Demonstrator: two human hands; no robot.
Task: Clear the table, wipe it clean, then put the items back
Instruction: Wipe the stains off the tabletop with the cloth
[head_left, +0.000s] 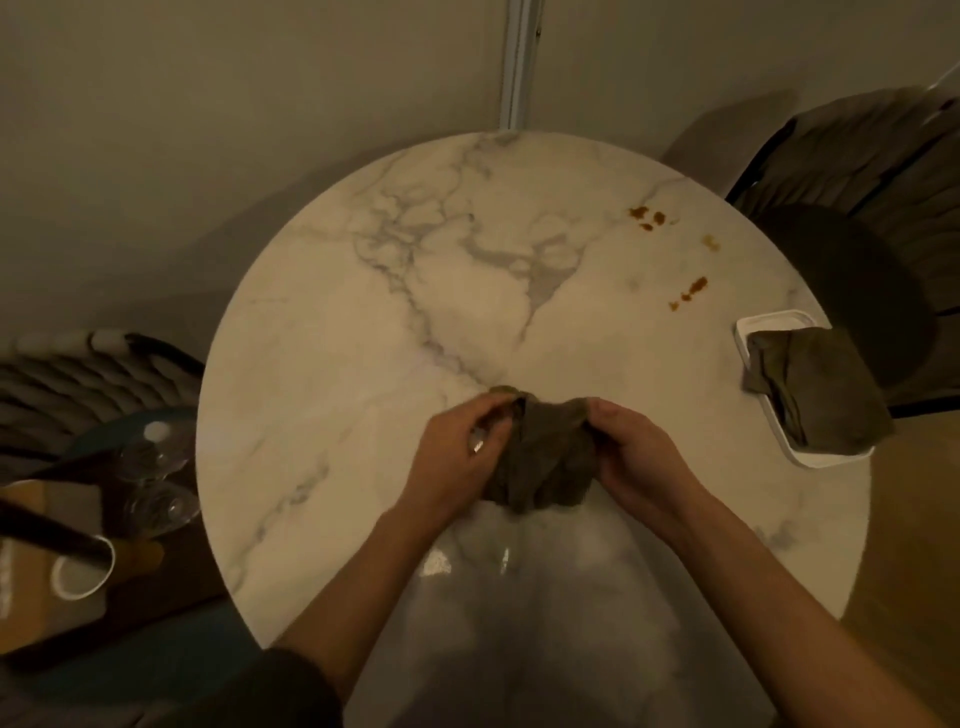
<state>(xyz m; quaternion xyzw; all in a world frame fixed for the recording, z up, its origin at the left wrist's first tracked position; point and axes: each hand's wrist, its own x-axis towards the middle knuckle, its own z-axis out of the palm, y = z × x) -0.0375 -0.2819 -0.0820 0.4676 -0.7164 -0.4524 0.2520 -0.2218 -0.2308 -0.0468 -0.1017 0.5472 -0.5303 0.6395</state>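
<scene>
2 hands, left (457, 452) and right (631, 452), pinching a bunched olive cloth (543, 462), round marble table (363, 312), orange stains (691, 291)

The single head-worn view looks steeply down, almost from straight above, over the near edge of the round tabletop (363, 312), facing its far edge and the wall (208, 104) behind. It is close: both forearms (363, 571) enter from the bottom, and the left hand (457, 447) and right hand (634, 457), gripping a cloth (540, 462), fall just below centre. The wide lens takes in nearly the whole tabletop and a chair (78, 374) past its left edge.
</scene>
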